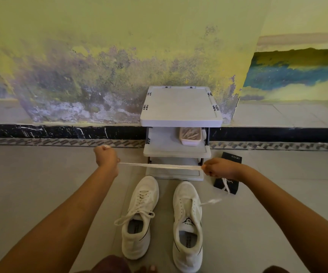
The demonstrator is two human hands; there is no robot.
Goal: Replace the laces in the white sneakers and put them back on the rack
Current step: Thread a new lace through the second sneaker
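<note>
White lace (159, 166) is pulled tight between both hands, left hand (106, 157) and right hand (219, 168) gripping it above two sneakers (139, 217).

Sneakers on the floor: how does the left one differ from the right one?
The left sneaker is laced, with loose ends trailing; the right sneaker shows bare eyelets and an exposed tongue. The left sneaker sits nearer the rack; the right sneaker reaches closer to the camera. Both are white, upright, toes toward the rack.
</note>
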